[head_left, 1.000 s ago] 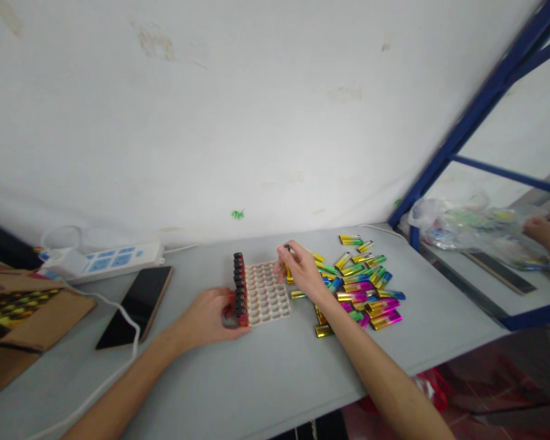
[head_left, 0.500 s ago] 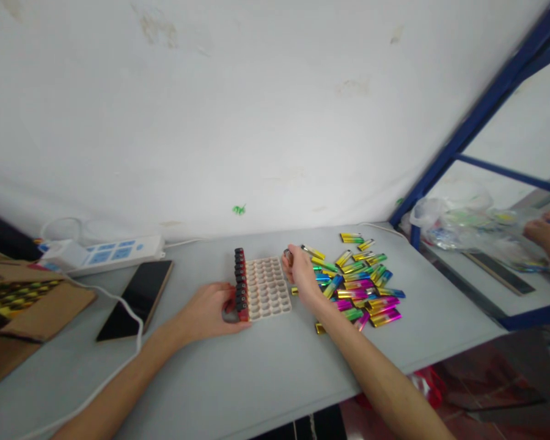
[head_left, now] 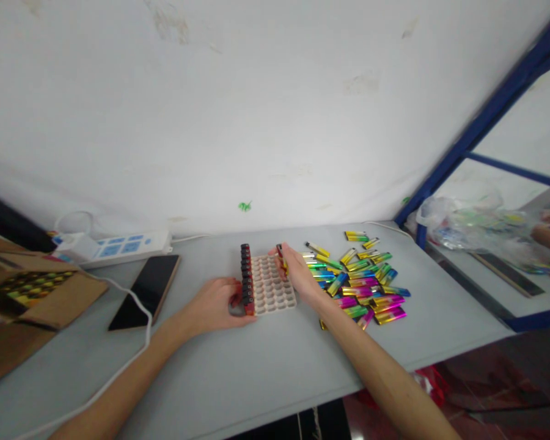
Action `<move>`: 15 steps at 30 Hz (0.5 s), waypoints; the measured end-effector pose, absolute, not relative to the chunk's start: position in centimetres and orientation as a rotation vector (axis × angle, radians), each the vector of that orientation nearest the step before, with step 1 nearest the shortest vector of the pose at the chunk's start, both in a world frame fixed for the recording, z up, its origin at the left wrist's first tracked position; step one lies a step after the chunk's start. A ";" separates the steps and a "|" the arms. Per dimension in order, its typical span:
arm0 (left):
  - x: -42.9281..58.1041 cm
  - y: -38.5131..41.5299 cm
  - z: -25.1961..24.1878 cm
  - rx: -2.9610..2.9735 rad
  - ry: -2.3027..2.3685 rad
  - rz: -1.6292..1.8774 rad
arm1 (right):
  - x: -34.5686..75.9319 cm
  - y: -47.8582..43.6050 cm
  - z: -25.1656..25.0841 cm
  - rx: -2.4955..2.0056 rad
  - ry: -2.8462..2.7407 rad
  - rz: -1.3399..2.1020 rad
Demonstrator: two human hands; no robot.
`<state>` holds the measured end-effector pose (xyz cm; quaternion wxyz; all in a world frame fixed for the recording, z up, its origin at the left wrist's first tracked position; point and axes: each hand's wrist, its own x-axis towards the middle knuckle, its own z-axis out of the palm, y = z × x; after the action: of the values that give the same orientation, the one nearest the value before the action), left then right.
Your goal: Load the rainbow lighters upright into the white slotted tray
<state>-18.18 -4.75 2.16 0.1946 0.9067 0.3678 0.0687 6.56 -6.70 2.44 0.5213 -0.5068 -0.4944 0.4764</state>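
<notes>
Pinching a lighter (head_left: 282,256) in the right hand (head_left: 297,272) over the far right of the tray (head_left: 275,299). Cupping the left hand (head_left: 214,307) against standing lighters (head_left: 246,275); cannot tell if gripping. On the near side, open tabletop (head_left: 261,373).

a phone (head_left: 159,278) is lying face up on the table (head_left: 256,379), and a white cable (head_left: 149,335) is crossing it and trailing toward the near edge. behind the phone a power strip (head_left: 132,245) is resting near the wall (head_left: 256,110), with a white plug (head_left: 77,249) sitting at its left end. an open box (head_left: 73,304) is standing at far left, its flap spreading toward the phone. a green mark (head_left: 244,206) is showing on the wall. at right a blue frame (head_left: 480,119) is slanting upward, and clear plastic (head_left: 467,221) is heaping beyond it, near a dark bar (head_left: 508,275).
</notes>
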 end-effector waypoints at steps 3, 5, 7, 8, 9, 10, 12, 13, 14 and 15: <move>-18.1 -4.8 2.3 2.559 1.062 0.189 | 7.0 -6.4 2.6 -1.146 -1.291 1.069; -18.1 -4.7 2.3 2.563 1.058 0.189 | 7.2 -5.9 2.5 -1.131 -1.332 1.054; -18.2 -4.7 2.3 2.552 1.040 0.187 | 7.3 -5.1 2.3 -1.148 -1.366 1.011; -18.2 -4.7 2.3 2.544 1.035 0.186 | 7.3 -4.6 2.2 -1.175 -1.386 0.968; -18.2 -4.7 2.3 2.538 1.033 0.184 | 7.2 -4.1 2.2 -1.213 -1.405 0.915; -18.2 -4.7 2.4 2.532 1.034 0.182 | 7.1 -3.5 2.3 -1.256 -1.422 0.860; -18.2 -4.7 2.4 2.522 1.044 0.175 | 6.6 -2.5 2.4 -1.325 -1.444 0.771; -18.2 -4.7 2.4 2.516 1.046 0.169 | 6.2 -2.0 2.5 -1.340 -1.459 0.750; -18.2 -4.7 2.4 2.511 1.047 0.162 | 5.9 -1.6 2.6 -1.344 -1.479 0.738; -18.2 -4.7 2.4 2.508 1.049 0.161 | 5.6 -1.2 2.6 -1.340 -1.504 0.732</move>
<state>-18.19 -4.74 2.43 0.2074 0.9010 0.3767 0.0578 5.56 -1.24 2.56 0.4785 -0.5491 -0.6162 0.2997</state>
